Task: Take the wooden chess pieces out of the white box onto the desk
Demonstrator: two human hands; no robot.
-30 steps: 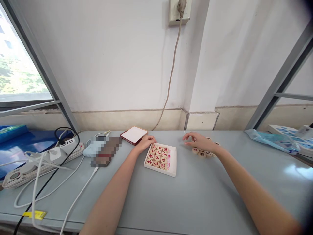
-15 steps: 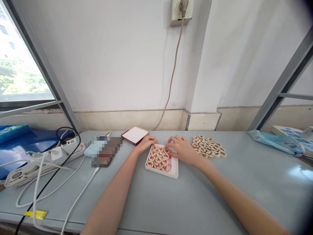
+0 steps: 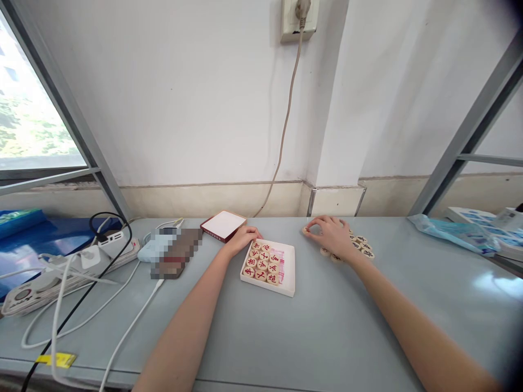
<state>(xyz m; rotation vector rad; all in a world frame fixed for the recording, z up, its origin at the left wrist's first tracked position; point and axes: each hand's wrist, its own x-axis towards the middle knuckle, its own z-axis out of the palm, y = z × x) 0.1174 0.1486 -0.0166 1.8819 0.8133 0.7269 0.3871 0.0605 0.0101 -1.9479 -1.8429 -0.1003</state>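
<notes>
A white tray (image 3: 288, 272) lies on the grey desk (image 3: 327, 326), and its left part is filled with round pieces (image 3: 262, 260) marked in red. The far left corner of the tray is touched by the left hand (image 3: 244, 238), its grip loosely curled and holding nothing that can be seen. To the right, well apart from the tray, a loose pile (image 3: 359, 246) of pieces lies on the desk. The right hand (image 3: 333, 235) is laid over this pile, and a single piece (image 3: 306, 231) is pinched between its thumb and fingertips at the pile's left edge. A red-edged lid (image 3: 223, 225) lies just behind the left hand.
</notes>
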